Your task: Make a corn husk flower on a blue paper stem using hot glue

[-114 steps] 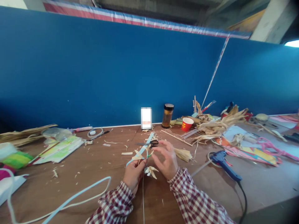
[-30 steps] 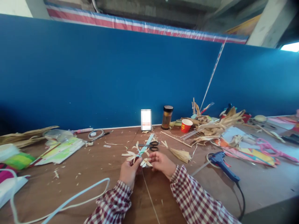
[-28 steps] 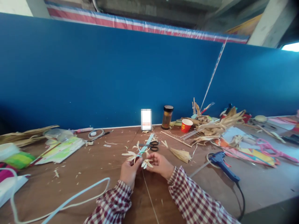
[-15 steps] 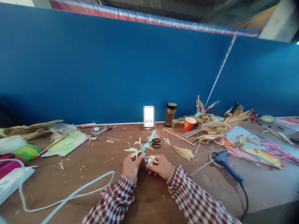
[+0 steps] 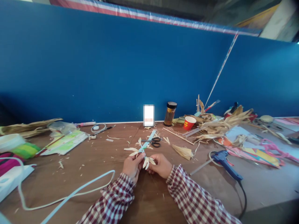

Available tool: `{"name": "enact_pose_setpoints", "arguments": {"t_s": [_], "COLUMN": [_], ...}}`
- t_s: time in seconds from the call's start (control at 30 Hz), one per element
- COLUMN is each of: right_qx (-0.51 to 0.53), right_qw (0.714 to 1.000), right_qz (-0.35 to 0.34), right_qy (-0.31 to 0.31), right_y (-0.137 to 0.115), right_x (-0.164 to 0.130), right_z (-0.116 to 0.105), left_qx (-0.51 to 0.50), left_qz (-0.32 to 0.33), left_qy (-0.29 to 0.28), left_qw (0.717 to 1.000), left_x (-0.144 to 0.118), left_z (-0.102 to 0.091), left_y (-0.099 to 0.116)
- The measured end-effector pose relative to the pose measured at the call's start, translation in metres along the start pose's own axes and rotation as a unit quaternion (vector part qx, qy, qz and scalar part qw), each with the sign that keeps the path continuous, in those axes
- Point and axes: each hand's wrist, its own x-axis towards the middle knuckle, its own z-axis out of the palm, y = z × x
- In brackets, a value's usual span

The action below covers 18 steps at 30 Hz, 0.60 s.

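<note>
My left hand (image 5: 131, 167) is closed, thumb and fingers pinching a stem with pale corn-husk petals (image 5: 132, 151) fanning out past the fingertips. From that spot a light blue strip (image 5: 148, 141) runs up and away over the table. My right hand (image 5: 162, 165) is closed at the edge of a small corn-husk flower (image 5: 147, 162), whose cream petals splay downward between both hands. How the flower joins the stem is hidden by my fingers. Black-handled scissors (image 5: 156, 142) lie just beyond, partly behind the strip.
A blue glue gun (image 5: 224, 161) with its cord lies to the right. Behind are a red paper cup (image 5: 189, 123), a dark-lidded jar (image 5: 170, 114) and heaped dry husks (image 5: 224, 124). A white cable (image 5: 70, 196) loops at left. A blue partition (image 5: 116, 68) stands behind.
The flower by my right hand has turned, its petals now pointing down and spread wider. My left hand keeps its pinch in nearly the same place.
</note>
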Motion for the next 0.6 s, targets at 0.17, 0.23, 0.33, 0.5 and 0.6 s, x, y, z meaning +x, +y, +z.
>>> {"name": "enact_pose_setpoints", "arguments": {"t_s": [0.17, 0.23, 0.33, 0.5, 0.6], "right_qx": [0.031, 0.066, 0.122, 0.139, 0.135], "right_qw": [0.999, 0.998, 0.992, 0.990, 0.991], "right_qz": [0.008, 0.008, 0.013, 0.023, 0.022], "right_qy": [-0.014, -0.008, 0.003, -0.002, 0.001], "right_y": [-0.0042, -0.0056, -0.0059, -0.0054, -0.0054], "right_x": [0.0003, -0.0002, -0.0012, -0.0017, -0.0013], "right_z": [-0.0040, -0.0060, -0.0069, -0.0038, -0.0024], "left_qx": [-0.014, -0.015, 0.009, 0.031, 0.020], "left_qz": [0.012, 0.014, -0.003, -0.009, -0.018], "left_qy": [-0.002, 0.002, -0.025, -0.098, -0.080], "left_qw": [1.000, 1.000, 1.000, 0.995, 0.996], "left_x": [-0.0018, -0.0038, -0.0067, -0.0067, -0.0044], "left_z": [0.0024, 0.0038, 0.0048, 0.0027, 0.0001], "left_y": [0.0015, 0.0024, 0.0026, 0.0008, 0.0005]}}
